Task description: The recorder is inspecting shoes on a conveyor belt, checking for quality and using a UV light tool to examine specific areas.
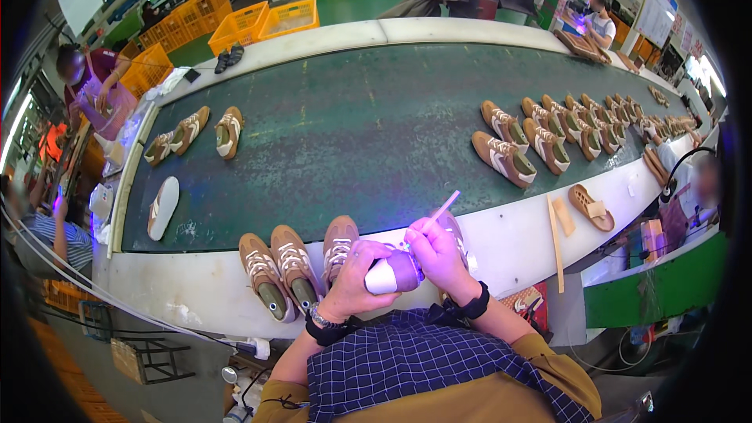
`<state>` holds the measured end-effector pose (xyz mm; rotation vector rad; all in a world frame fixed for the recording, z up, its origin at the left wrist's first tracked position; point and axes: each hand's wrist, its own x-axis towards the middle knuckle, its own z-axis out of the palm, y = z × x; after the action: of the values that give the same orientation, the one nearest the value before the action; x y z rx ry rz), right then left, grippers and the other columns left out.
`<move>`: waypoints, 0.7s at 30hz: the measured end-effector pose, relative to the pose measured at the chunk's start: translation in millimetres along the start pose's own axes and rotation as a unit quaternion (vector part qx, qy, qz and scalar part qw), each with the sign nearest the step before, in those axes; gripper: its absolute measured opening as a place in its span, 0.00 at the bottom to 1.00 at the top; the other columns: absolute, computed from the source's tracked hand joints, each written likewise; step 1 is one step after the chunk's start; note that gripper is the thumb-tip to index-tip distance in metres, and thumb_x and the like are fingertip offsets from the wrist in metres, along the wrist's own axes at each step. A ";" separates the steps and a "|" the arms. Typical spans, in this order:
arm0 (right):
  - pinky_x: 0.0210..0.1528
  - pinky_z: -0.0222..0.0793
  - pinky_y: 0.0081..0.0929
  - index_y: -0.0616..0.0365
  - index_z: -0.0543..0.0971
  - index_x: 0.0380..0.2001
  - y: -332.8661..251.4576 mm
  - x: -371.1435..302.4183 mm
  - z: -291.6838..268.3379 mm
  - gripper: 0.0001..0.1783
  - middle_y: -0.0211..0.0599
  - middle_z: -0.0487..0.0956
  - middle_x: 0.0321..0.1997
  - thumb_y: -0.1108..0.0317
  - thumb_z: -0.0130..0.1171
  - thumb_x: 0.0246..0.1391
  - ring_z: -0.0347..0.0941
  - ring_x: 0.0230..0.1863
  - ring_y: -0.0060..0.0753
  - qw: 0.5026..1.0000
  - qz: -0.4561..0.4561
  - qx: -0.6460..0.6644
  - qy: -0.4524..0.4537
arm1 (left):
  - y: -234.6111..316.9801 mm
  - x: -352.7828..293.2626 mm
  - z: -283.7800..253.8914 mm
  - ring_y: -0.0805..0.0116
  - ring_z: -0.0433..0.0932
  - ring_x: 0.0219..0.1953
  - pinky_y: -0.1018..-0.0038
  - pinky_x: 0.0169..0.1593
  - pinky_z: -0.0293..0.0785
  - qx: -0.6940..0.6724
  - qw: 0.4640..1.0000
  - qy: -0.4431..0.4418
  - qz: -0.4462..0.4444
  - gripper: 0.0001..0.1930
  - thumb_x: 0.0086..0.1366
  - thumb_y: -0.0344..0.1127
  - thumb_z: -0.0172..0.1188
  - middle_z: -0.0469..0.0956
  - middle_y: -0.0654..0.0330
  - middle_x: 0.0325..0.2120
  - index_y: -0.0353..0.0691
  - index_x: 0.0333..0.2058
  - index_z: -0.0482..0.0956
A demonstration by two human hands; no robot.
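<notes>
In front of my apron, my left hand (354, 283) is closed round a shoe (404, 270) with its white heel patch toward me. The shoe looks purplish under violet light. My right hand (440, 257) pinches a thin pale stick (445, 205), its upper end slanting up and right; the hand is at the shoe's far side, and the lower end is hidden. Left of my hands, brown lace-up sneakers (293, 254) with white stripes stand on the white ledge (184, 290). Beside them, another brown sneaker (340, 236) is partly covered by my left hand. Behind my right hand a further shoe (452, 227) shows in part.
Beyond the ledge runs a green belt (337, 133), with rows of brown sneakers (505, 158) at right and a few at left. A pale sole (163, 208) lies near left. On the right ledge are a tan strip (554, 243) and a tan sandal (591, 207). Co-workers stand on both sides.
</notes>
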<state>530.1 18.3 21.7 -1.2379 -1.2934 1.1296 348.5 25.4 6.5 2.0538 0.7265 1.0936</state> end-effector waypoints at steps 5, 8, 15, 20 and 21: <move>0.29 0.62 0.14 0.58 0.72 0.32 0.8 -0.8 -2.3 0.06 0.24 0.72 0.27 0.68 0.47 0.59 0.66 0.27 0.12 1.000 -0.003 0.019 -0.007 | 3.4 2.7 0.5 0.56 0.70 0.43 0.65 0.49 0.66 0.004 1.000 0.000 0.000 0.31 0.36 0.33 0.71 0.72 0.54 0.39 0.38 0.42 0.69; 0.29 0.62 0.14 0.58 0.72 0.32 1.5 -1.3 -3.6 0.06 0.23 0.72 0.26 0.68 0.47 0.59 0.65 0.27 0.12 0.999 -0.033 -0.006 0.003 | 3.8 3.7 1.1 0.56 0.70 0.43 0.65 0.49 0.66 -0.002 1.000 -0.001 -0.004 0.31 0.36 0.33 0.71 0.72 0.54 0.39 0.38 0.42 0.69; 0.30 0.63 0.14 0.58 0.72 0.31 -2.0 -1.2 -6.0 0.07 0.24 0.72 0.27 0.68 0.47 0.59 0.66 0.28 0.12 1.000 -0.021 0.004 0.010 | -1.0 4.7 5.2 0.58 0.72 0.43 0.67 0.47 0.68 0.017 1.000 -0.006 0.008 0.33 0.34 0.35 0.73 0.71 0.55 0.38 0.39 0.42 0.68; 0.31 0.63 0.14 0.58 0.72 0.31 2.8 -0.4 -8.9 0.07 0.24 0.72 0.27 0.68 0.47 0.59 0.66 0.28 0.12 1.000 -0.010 0.007 0.007 | 2.9 7.1 7.4 0.56 0.70 0.43 0.65 0.48 0.66 -0.006 1.000 -0.001 -0.006 0.31 0.35 0.33 0.71 0.71 0.55 0.38 0.39 0.41 0.69; 0.31 0.62 0.14 0.58 0.72 0.31 3.5 -0.4 -9.4 0.07 0.24 0.72 0.27 0.68 0.48 0.59 0.66 0.28 0.12 1.000 -0.010 0.013 0.007 | 3.5 7.8 7.5 0.56 0.70 0.43 0.65 0.48 0.66 -0.005 1.000 -0.002 -0.006 0.31 0.35 0.33 0.71 0.71 0.55 0.38 0.39 0.41 0.69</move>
<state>539.7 18.0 19.0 -1.2091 -1.2738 1.1181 359.3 26.6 9.9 2.0394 0.7299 1.0844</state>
